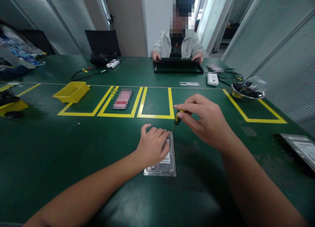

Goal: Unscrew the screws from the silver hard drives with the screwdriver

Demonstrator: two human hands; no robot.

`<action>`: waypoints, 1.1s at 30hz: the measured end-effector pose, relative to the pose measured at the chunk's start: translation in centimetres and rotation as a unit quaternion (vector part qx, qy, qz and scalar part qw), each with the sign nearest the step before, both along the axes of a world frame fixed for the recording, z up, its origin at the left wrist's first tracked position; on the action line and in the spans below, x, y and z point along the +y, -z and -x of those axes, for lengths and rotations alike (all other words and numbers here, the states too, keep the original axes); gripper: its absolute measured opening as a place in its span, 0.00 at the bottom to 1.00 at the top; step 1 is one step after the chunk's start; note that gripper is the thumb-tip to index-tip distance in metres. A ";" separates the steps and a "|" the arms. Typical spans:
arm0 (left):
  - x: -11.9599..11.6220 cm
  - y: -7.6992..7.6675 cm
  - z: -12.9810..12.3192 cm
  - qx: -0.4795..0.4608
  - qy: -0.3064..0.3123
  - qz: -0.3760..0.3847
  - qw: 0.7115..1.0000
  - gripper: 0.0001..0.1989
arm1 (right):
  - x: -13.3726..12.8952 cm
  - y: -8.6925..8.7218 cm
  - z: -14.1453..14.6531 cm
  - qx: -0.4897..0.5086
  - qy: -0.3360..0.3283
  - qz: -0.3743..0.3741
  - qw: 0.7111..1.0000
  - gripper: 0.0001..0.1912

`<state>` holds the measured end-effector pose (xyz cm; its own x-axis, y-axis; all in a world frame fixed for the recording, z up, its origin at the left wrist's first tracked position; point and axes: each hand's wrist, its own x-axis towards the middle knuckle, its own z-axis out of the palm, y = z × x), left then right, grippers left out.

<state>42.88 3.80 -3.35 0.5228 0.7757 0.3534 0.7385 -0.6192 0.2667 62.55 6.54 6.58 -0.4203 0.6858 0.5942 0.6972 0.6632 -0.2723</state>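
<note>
A silver hard drive [162, 169] with a white label lies flat on the green table. Over its upper left part rests my left hand [154, 146], fingers spread across the drive and nothing gripped. My right hand [205, 120] pinches the yellow and black handle of a small screwdriver [177, 118] between thumb and fingers. The screwdriver slants down, its tip at the drive's upper right corner. Whether the tip sits in a screw is too small to tell.
Yellow tape outlines cross the green table [118, 194]. A yellow bin [73, 92] stands left, a metal bowl [248, 92] right, another drive [300, 146] at the right edge. Opposite, a person [159, 45] holds a black frame [178, 69].
</note>
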 end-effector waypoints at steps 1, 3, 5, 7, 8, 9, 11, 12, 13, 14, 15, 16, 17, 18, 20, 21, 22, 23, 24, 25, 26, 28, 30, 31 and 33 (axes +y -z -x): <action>0.0 0.0 0.0 0.000 0.000 -0.001 1.000 0.16 | 0.0 0.0 0.0 0.000 0.000 -0.001 1.000 0.11; 0.0 0.0 0.0 0.001 0.000 -0.001 1.000 0.16 | 0.0 -0.1 0.0 0.004 -0.008 0.002 1.000 0.11; 0.0 0.0 0.0 0.002 -0.003 0.000 1.000 0.16 | -0.1 -0.3 0.0 0.008 -0.021 0.013 1.000 0.12; 0.0 0.0 0.0 0.005 -0.004 0.004 1.000 0.16 | -0.2 -0.4 0.0 0.010 -0.037 0.022 0.999 0.11; 0.0 0.0 0.0 0.005 -0.005 0.005 1.000 0.16 | -0.2 -0.5 0.0 0.011 -0.044 0.026 0.999 0.11; 0.0 0.0 0.0 0.004 -0.005 0.006 1.000 0.16 | -0.2 -0.5 -0.1 0.013 -0.052 0.029 0.998 0.11; 0.0 0.0 0.0 0.003 -0.005 0.006 1.000 0.16 | -0.3 -0.6 -0.1 0.017 -0.064 0.035 0.997 0.12; 0.0 0.0 0.0 0.002 -0.005 0.006 1.000 0.16 | -0.3 -0.6 -0.1 0.019 -0.068 0.038 0.997 0.13; 0.0 0.0 0.0 0.001 -0.005 0.005 1.000 0.16 | -0.3 -0.6 -0.1 0.021 -0.070 0.040 0.997 0.14; 0.0 0.0 0.0 0.001 -0.005 0.005 1.000 0.16 | -0.3 -0.6 -0.1 0.022 -0.070 0.041 0.996 0.15; 0.0 0.0 0.0 0.001 -0.006 0.006 1.000 0.17 | -0.3 -0.6 -0.1 0.022 -0.068 0.041 0.997 0.16; 0.0 0.0 0.0 0.001 -0.006 0.006 1.000 0.17 | -0.3 -0.5 -0.1 0.022 -0.064 0.039 0.997 0.16; 0.0 -0.1 0.0 0.002 -0.005 0.007 1.000 0.17 | -0.3 -0.5 -0.1 0.021 -0.058 0.037 0.997 0.17; 0.0 -0.1 0.0 0.002 -0.005 0.009 1.000 0.17 | -0.3 -0.5 -0.1 0.019 -0.051 0.033 0.998 0.17; 0.0 0.0 0.0 0.002 -0.004 0.009 1.000 0.17 | -0.3 -0.4 -0.1 0.012 -0.038 0.027 0.999 0.18; 0.0 0.0 0.0 0.001 -0.003 0.008 1.000 0.17 | -0.2 -0.3 -0.1 0.009 -0.033 0.024 0.999 0.18; 0.0 0.0 0.0 0.000 -0.003 0.007 1.000 0.17 | -0.2 -0.3 -0.1 0.006 -0.029 0.021 0.999 0.18; 0.0 0.1 0.0 0.000 -0.003 0.006 1.000 0.17 | -0.2 -0.2 -0.1 0.004 -0.026 0.018 0.999 0.18; 0.0 0.1 0.0 0.000 -0.004 0.005 1.000 0.17 | -0.2 -0.2 -0.1 0.002 -0.022 0.016 1.000 0.17; 0.0 0.1 0.0 0.000 -0.004 0.004 1.000 0.16 | -0.2 -0.2 -0.1 0.000 -0.018 0.014 1.000 0.17; 0.0 0.1 0.0 0.001 -0.004 0.003 1.000 0.16 | -0.2 -0.2 0.0 -0.002 -0.014 0.013 1.000 0.16; 0.0 0.1 0.0 0.003 -0.004 0.002 1.000 0.16 | -0.2 -0.2 0.0 -0.005 -0.007 0.011 1.000 0.14; 0.0 0.1 0.0 0.005 -0.004 0.003 1.000 0.17 | -0.2 -0.2 0.0 -0.008 -0.001 0.012 1.000 0.13; 0.0 0.1 0.0 0.005 -0.004 0.005 1.000 0.17 | -0.2 -0.2 0.0 -0.010 0.001 0.012 1.000 0.12; 0.0 0.0 0.0 0.006 -0.003 0.009 1.000 0.16 | -0.1 -0.2 0.0 -0.016 0.007 0.011 1.000 0.11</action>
